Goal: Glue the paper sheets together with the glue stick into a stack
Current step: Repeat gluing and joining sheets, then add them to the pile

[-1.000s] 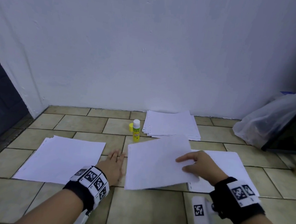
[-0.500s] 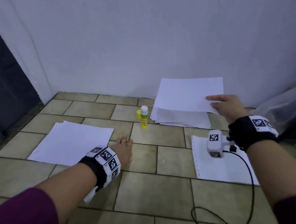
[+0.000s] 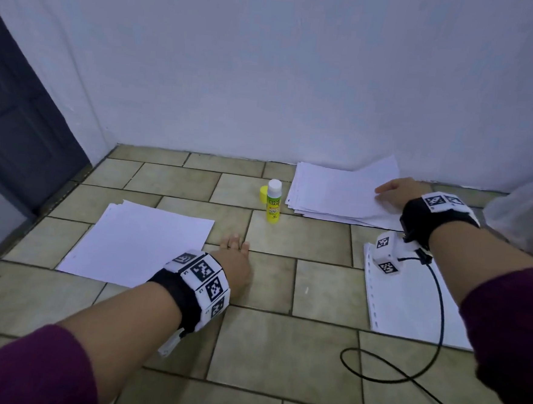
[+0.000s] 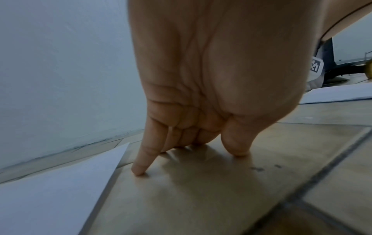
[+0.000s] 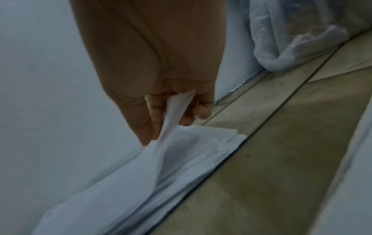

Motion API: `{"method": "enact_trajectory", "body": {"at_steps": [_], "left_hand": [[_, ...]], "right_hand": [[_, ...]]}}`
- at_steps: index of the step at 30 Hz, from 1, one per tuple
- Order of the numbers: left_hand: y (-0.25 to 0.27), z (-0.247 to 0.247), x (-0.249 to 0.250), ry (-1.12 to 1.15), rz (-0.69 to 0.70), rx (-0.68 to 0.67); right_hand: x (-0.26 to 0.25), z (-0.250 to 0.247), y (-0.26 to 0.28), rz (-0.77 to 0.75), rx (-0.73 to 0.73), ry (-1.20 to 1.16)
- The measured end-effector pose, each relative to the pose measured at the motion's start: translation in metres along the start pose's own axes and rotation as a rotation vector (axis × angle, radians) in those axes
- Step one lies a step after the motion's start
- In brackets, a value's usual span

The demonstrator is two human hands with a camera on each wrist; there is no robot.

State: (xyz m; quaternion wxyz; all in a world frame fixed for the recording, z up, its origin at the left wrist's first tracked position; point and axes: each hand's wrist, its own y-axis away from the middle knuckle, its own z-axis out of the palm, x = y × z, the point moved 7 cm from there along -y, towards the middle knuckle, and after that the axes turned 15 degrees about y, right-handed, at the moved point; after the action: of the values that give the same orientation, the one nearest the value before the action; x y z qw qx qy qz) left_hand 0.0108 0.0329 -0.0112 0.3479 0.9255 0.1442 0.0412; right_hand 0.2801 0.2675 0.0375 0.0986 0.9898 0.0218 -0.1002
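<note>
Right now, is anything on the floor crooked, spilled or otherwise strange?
Nothing is spilled. The stack by the wall is untidy, its sheets fanned unevenly, and the right hand pinches the top sheet, which curls upward. The glue stick stands uncapped, its yellow cap lying behind it.

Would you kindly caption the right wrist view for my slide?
Right hand pinches the top sheet over the paper stack by the wall.
</note>
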Motion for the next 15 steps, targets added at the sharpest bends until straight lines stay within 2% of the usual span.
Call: {"method": "enact_trajectory", "body": {"at_steps": [2,10,12,15], "left_hand": [[-0.004,0.002,-0.001,0.001,-0.009,-0.006],[-0.005,0.003,0.000,0.011,-0.010,-0.013],[-0.007,0.004,0.000,0.011,-0.012,-0.016],[-0.011,0.007,-0.003,0.036,-0.005,-0.018]], "right_hand": [[0.000,0.006,0.001,-0.004,-0.026,0.073],[0.006,0.021,-0.007,-0.012,-0.117,0.092],[0.009,0.023,-0.009,-0.023,-0.133,0.036],[0.011,0.014,-0.009,-0.015,-0.067,-0.097]]}}
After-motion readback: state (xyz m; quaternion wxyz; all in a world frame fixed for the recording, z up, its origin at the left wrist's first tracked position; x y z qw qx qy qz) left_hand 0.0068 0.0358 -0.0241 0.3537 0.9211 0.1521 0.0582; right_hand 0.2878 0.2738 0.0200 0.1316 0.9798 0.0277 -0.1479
